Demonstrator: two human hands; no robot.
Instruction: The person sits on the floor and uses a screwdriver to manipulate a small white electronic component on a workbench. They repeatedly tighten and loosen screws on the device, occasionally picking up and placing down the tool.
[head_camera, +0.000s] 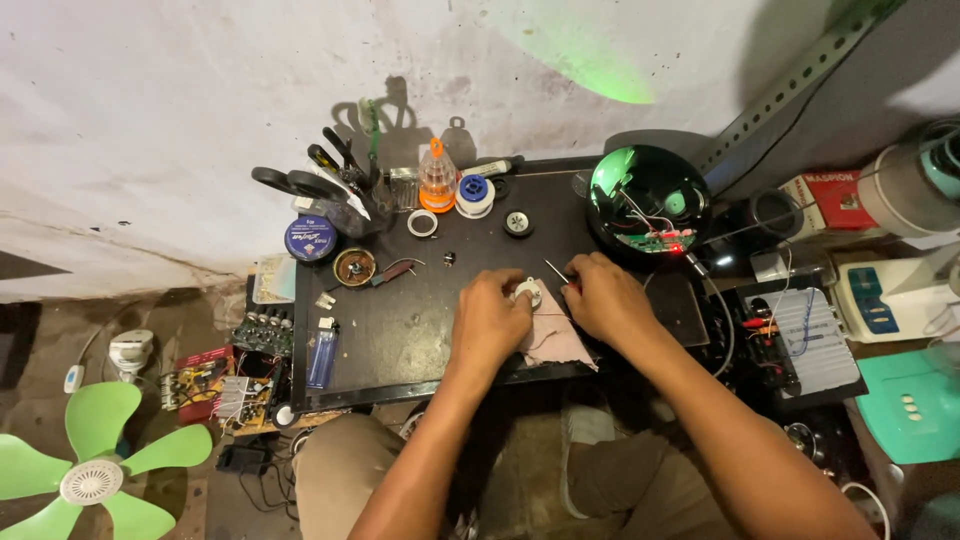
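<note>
My left hand (488, 318) grips a small round white part (527, 292) that rests on a pinkish cloth (556, 340) on the black work board (400, 330). Just to its right, my right hand (606, 297) pinches a thin metal tool (556, 270) whose tip points up and left, beside the white part. A fine reddish wire runs across the cloth under my hands. Both hands sit close together near the board's front right.
A dark dome with a lit circuit board (648, 208) stands at the back right. A tool cup with scissors (325, 190), solder spool (474, 195), tape rolls, a blue lighter (322, 357) and circuit boards (262, 335) lie left. A green fan blade (95, 460) lies on the floor.
</note>
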